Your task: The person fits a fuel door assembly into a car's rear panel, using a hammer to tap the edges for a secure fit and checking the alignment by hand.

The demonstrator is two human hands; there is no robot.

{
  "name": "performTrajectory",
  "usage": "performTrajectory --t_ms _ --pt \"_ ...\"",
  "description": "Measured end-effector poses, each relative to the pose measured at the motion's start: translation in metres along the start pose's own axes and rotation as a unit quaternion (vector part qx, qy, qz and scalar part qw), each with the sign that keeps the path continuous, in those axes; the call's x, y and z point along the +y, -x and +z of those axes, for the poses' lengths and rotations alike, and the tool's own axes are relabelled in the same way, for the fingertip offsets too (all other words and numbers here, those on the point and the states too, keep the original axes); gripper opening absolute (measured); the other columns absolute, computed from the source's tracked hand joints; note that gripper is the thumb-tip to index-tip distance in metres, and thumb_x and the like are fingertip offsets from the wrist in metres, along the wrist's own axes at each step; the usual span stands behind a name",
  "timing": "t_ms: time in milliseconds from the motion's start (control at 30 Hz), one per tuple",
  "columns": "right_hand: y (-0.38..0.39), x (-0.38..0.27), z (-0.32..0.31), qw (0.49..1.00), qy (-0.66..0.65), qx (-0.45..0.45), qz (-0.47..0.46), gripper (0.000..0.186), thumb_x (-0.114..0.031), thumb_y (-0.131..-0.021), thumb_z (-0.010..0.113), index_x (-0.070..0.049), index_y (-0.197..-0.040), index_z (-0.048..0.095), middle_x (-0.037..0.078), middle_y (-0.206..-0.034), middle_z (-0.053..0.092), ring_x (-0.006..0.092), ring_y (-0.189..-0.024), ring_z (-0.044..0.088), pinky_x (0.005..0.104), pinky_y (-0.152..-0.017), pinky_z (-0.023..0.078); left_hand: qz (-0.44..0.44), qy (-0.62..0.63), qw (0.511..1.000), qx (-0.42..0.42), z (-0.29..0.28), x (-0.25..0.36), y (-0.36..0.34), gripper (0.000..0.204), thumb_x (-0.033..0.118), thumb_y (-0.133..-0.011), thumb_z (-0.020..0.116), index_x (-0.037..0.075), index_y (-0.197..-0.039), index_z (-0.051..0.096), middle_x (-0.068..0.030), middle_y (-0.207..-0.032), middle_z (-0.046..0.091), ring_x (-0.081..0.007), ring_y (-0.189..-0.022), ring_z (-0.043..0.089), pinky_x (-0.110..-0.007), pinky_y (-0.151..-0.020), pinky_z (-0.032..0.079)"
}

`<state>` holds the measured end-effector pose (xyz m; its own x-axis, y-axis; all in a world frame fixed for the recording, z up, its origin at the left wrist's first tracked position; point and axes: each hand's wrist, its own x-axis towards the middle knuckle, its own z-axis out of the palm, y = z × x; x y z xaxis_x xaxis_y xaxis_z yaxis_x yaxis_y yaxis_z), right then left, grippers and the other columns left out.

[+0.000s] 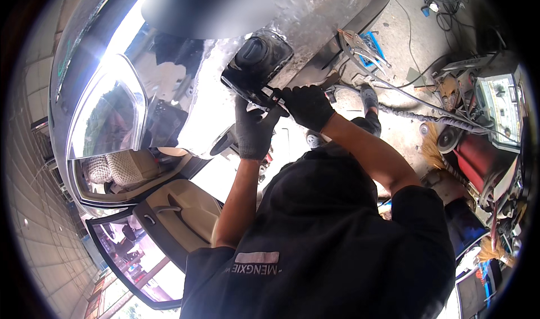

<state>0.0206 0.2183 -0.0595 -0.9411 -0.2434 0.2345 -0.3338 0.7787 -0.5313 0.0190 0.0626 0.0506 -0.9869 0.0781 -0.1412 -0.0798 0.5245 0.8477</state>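
Both my hands wear dark knit gloves and meet at the lower edge of a black fuel filler recess in the car's side. A round black fuel cap sits in it. My left hand is closed at the recess's lower rim, with a finger upright behind it and the thumb reaching toward the other hand. My right hand is closed beside it, fingers pinched around something small and dark; its kind is hidden by the gloves.
The car's rear panel has bare, scuffed patches. An open car door stands at lower left. At right are locking pliers, a blue tray, a thick cable, a red cylinder and brooms.
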Motion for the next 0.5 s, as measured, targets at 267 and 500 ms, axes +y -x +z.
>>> performTrajectory --t_ms 267,500 --pt "0.013 -0.006 0.038 0.952 -0.274 -0.001 0.135 0.032 -0.005 -0.089 0.058 -0.01 -0.119 0.065 0.01 -0.079 0.063 0.0285 -0.073 0.065 0.0403 -0.067 0.053 -0.162 -0.058 0.985 -0.015 -0.016 -0.051 0.046 0.053 0.019 -0.088 0.075 -0.003 -0.131 0.055 -0.0145 -0.099 0.069 -0.0176 -0.083 0.067 -0.031 -0.073 0.052" --pt "0.005 -0.016 0.018 0.979 -0.144 0.048 0.132 0.013 -0.016 -0.084 0.061 -0.005 -0.089 0.061 0.015 -0.068 0.066 0.0302 -0.061 0.067 0.0466 -0.062 0.053 -0.166 -0.037 0.985 0.003 -0.022 -0.129 0.085 0.042 0.022 -0.088 0.073 -0.003 -0.12 0.063 -0.0112 -0.084 0.072 -0.0168 -0.073 0.068 -0.031 -0.066 0.053"
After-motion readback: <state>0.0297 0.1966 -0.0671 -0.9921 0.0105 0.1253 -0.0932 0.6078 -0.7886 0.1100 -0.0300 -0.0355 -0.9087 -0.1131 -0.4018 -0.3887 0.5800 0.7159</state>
